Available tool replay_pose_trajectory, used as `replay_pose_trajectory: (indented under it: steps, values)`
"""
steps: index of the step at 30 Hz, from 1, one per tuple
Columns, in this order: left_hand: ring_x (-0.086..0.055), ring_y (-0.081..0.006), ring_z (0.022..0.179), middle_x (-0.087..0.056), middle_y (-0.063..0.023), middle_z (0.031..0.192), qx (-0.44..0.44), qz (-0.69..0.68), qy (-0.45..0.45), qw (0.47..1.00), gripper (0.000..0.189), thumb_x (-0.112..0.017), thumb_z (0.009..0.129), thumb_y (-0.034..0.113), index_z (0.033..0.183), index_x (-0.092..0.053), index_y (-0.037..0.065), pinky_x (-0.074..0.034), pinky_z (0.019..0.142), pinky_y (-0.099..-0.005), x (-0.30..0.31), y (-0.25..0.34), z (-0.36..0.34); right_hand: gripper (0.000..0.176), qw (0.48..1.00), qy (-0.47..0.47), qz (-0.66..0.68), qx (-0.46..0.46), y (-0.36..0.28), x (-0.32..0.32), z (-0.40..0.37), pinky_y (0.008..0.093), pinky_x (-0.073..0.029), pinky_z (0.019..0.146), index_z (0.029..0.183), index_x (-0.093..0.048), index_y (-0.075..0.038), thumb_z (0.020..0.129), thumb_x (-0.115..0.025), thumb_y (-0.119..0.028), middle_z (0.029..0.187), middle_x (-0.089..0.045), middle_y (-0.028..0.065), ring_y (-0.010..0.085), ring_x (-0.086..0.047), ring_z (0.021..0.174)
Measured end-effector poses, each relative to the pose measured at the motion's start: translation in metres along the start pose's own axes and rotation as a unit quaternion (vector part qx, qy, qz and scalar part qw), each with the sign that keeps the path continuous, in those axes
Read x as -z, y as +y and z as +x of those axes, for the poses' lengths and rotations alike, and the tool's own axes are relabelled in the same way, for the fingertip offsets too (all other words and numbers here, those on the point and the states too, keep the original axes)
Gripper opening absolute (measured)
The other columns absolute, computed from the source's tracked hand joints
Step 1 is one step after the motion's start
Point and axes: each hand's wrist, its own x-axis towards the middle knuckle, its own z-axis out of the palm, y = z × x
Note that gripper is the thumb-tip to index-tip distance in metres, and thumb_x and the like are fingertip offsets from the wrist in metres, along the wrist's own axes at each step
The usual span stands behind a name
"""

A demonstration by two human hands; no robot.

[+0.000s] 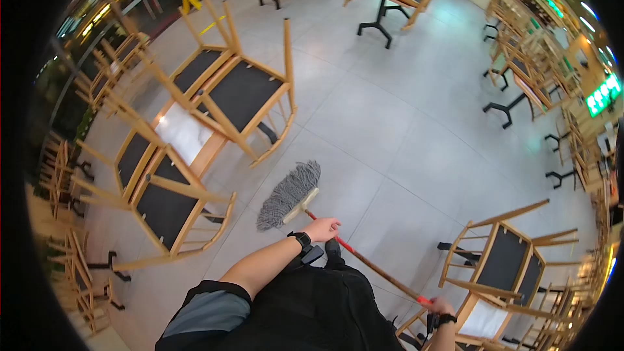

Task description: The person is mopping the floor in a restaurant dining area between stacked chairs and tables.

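A mop (290, 195) with a grey string head lies spread on the tiled floor, left of the middle. Its thin handle slants down to the right, with red sections along it. My left hand (322, 229) is closed round the handle just above the head; a dark watch is on that wrist. Farther up, near the handle's red end, my right hand (441, 308) grips it, with a dark band on the wrist. The right fingers are partly hidden. One dark shoe (333, 247) shows beneath the handle, close to my left hand.
Upturned wooden chairs (244, 94) rest on a table (185, 133) to the left. More upturned chairs (500, 257) stand at the lower right, near my right hand. Tables with black legs (383, 26) stand farther off. A yellow floor sign (190, 1) is at the back left.
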Motion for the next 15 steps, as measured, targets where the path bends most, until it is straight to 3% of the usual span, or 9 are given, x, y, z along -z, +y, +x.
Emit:
replay_pose_trajectory:
  steps: [3, 4, 5, 6, 7, 10, 12, 13, 15]
  values:
    - [-0.066, -0.0255, 0.096, -0.066, -0.0157, 0.109, -0.042, -0.005, -0.08, 0.996, 0.045, -0.067, 0.082, 0.025, 0.12, -0.057, 0.004, -0.053, 0.082, -0.0362, -0.032, 0.025, 0.023, 0.051, 0.996, -0.021, 0.09, -0.007, 0.054, -0.059, -0.05, 0.0312, -0.042, 0.051, 0.089, -0.072, -0.007, 0.076, -0.069, -0.057, 0.059, -0.057, 0.0007, 0.0123, -0.051, 0.051]
    - [-0.065, -0.0259, 0.096, -0.066, -0.0152, 0.11, -0.085, 0.0, -0.137, 0.987, 0.047, -0.068, 0.08, 0.027, 0.12, -0.058, 0.004, -0.052, 0.083, -0.0367, -0.049, 0.033, 0.031, 0.055, 0.999, 0.013, 0.045, -0.014, 0.044, -0.061, -0.079, 0.0326, -0.044, 0.053, 0.09, -0.073, -0.007, 0.075, -0.069, -0.059, 0.06, -0.059, 0.0039, 0.0153, -0.055, 0.053]
    - [-0.065, -0.0263, 0.097, -0.065, -0.0146, 0.111, -0.121, 0.013, -0.191, 0.974, 0.049, -0.07, 0.078, 0.028, 0.12, -0.058, 0.004, -0.052, 0.084, -0.0373, -0.057, 0.036, 0.035, 0.058, 0.999, 0.041, 0.002, -0.014, 0.016, -0.07, -0.101, 0.034, -0.046, 0.055, 0.09, -0.073, -0.006, 0.074, -0.068, -0.062, 0.061, -0.062, 0.0071, 0.0184, -0.059, 0.055]
    - [-0.064, -0.0269, 0.099, -0.065, -0.0143, 0.111, -0.16, 0.035, -0.231, 0.959, 0.049, -0.07, 0.078, 0.028, 0.119, -0.058, 0.004, -0.051, 0.085, -0.0377, -0.069, 0.048, 0.035, 0.062, 0.99, 0.126, -0.05, 0.046, -0.005, -0.081, -0.119, 0.0395, -0.05, 0.06, 0.089, -0.073, -0.006, 0.073, -0.065, -0.066, 0.065, -0.065, 0.0153, 0.0284, -0.066, 0.064]
    - [-0.063, -0.0275, 0.101, -0.065, -0.0139, 0.112, -0.199, 0.057, -0.269, 0.941, 0.05, -0.071, 0.077, 0.028, 0.118, -0.058, 0.004, -0.05, 0.087, -0.0382, -0.081, 0.061, 0.032, 0.062, 0.981, 0.181, -0.056, 0.043, -0.024, -0.086, -0.144, 0.0438, -0.052, 0.066, 0.084, -0.074, -0.007, 0.073, -0.062, -0.067, 0.07, -0.066, 0.0197, 0.0349, -0.067, 0.071]
    - [-0.06, -0.0279, 0.107, -0.063, -0.0147, 0.113, -0.276, 0.077, -0.357, 0.889, 0.053, -0.072, 0.077, 0.027, 0.123, -0.055, 0.005, -0.047, 0.093, -0.0384, -0.117, 0.086, 0.023, 0.056, 0.97, 0.221, -0.087, 0.048, -0.104, -0.064, -0.2, 0.0435, -0.052, 0.065, 0.08, -0.073, -0.008, 0.075, -0.063, -0.062, 0.067, -0.066, 0.0165, 0.034, -0.067, 0.069]
    - [-0.06, -0.0275, 0.105, -0.063, -0.014, 0.11, -0.363, 0.071, -0.404, 0.837, 0.052, -0.074, 0.075, 0.026, 0.119, -0.056, 0.005, -0.046, 0.093, -0.038, -0.129, 0.09, 0.013, 0.053, 0.947, 0.283, -0.114, 0.098, -0.14, -0.055, -0.214, 0.0424, -0.049, 0.057, 0.074, -0.072, -0.006, 0.076, -0.064, -0.058, 0.064, -0.065, 0.0158, 0.033, -0.064, 0.061]
    - [-0.06, -0.0275, 0.105, -0.063, -0.014, 0.11, -0.367, 0.074, -0.411, 0.831, 0.052, -0.074, 0.075, 0.026, 0.119, -0.056, 0.005, -0.046, 0.093, -0.038, -0.128, 0.091, 0.007, 0.053, 0.948, 0.286, -0.106, 0.09, -0.156, -0.053, -0.22, 0.0424, -0.049, 0.057, 0.074, -0.072, -0.006, 0.076, -0.064, -0.058, 0.064, -0.065, 0.0158, 0.033, -0.064, 0.061]
    - [-0.061, -0.0266, 0.101, -0.064, -0.0134, 0.107, -0.289, 0.075, -0.459, 0.837, 0.046, -0.076, 0.075, 0.026, 0.111, -0.058, 0.005, -0.048, 0.09, -0.0367, -0.119, 0.089, -0.003, 0.048, 0.919, 0.342, -0.154, 0.123, -0.188, -0.046, -0.229, 0.0423, -0.047, 0.054, 0.067, -0.069, -0.006, 0.077, -0.065, -0.053, 0.058, -0.062, 0.0133, 0.0332, -0.063, 0.059]
